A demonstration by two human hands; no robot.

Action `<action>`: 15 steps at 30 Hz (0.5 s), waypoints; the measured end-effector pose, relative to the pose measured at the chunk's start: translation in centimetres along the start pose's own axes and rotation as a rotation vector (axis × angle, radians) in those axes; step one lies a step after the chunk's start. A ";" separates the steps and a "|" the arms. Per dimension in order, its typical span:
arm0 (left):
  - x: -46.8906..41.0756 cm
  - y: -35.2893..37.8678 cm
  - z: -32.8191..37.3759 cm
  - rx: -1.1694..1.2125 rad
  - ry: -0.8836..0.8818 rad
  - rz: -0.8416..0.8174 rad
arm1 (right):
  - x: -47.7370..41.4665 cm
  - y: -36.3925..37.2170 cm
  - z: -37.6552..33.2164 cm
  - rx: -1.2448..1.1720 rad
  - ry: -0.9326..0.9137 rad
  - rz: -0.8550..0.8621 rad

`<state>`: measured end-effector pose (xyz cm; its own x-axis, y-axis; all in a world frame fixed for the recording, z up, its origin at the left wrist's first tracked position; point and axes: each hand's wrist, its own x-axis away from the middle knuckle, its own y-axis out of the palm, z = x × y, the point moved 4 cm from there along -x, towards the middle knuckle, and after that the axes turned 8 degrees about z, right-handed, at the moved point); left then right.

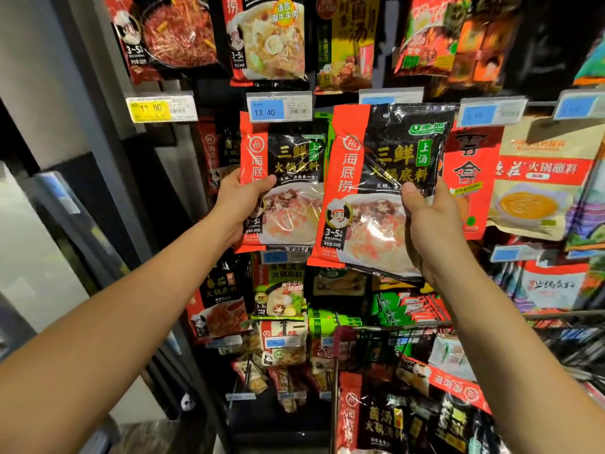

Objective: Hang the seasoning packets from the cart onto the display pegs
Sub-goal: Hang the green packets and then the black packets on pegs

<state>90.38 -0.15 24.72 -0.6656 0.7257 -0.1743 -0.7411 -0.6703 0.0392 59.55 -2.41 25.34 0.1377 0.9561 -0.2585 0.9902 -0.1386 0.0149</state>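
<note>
On the middle row of the peg display, head view: both arms reach forward, each hand clamped on its own seasoning packet.

Left hand (242,194) grips the left packet (288,165) at its red left edge, thumb across the front, fingers hidden behind; this packet's top edge sits behind a blue price tag (278,108) reading 13 40; cannot tell whether it is on a peg.

Right hand (432,224) holds the right packet (386,178) by its lower right side, thumb on the front, fingers behind; this packet is tilted slightly, is nearer the camera and overlaps the left packet's right edge; cannot tell whether its top is on a peg.

Both packets look alike: red strip down the left with white characters, glossy black panel with yellow characters, a green label at upper right, a pale soup photo below; the right one also shows a chef cartoon and "3~5".

Cart (556,326) stands low right; more red-and-black packets (393,417) lie in it, well below the hands.
</note>
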 end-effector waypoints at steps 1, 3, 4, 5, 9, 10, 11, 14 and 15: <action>0.0 0.1 0.0 -0.009 -0.012 -0.004 | 0.1 0.1 -0.1 -0.004 0.003 0.006; 0.1 0.1 -0.2 -0.015 -0.023 0.007 | 0.4 0.1 -0.5 -0.012 -0.005 0.022; 0.1 0.0 -0.3 -0.010 -0.037 0.012 | 0.5 0.0 -0.6 -0.008 -0.011 0.032; 0.2 0.0 -0.5 0.001 -0.047 0.020 | 0.4 -0.1 -0.5 -0.007 -0.016 0.033; 0.5 0.0 -1.2 0.000 -0.011 0.016 | 0.3 -0.4 -0.3 -0.001 -0.008 0.016; 0.7 -0.1 -1.2 -0.009 0.010 0.012 | 0.2 -0.6 -0.1 0.003 -0.007 0.018; 0.9 -0.2 -1.3 -0.016 0.030 0.013 | 0.1 -0.7 0.0 0.000 -0.007 0.023; 1.3 -0.4 -1.8 -0.018 0.071 0.017 | 0.4 -0.6 0.1 -0.007 -0.030 0.023; 1.4 -0.4 -2.0 -0.013 0.082 0.019 | 0.2 -0.6 0.5 -0.012 -0.038 0.023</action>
<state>89.94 0.86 22.53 -0.6697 0.6979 -0.2539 -0.7267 -0.6863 0.0302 58.97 -2.30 24.82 0.1601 0.9420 -0.2949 0.9870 -0.1574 0.0330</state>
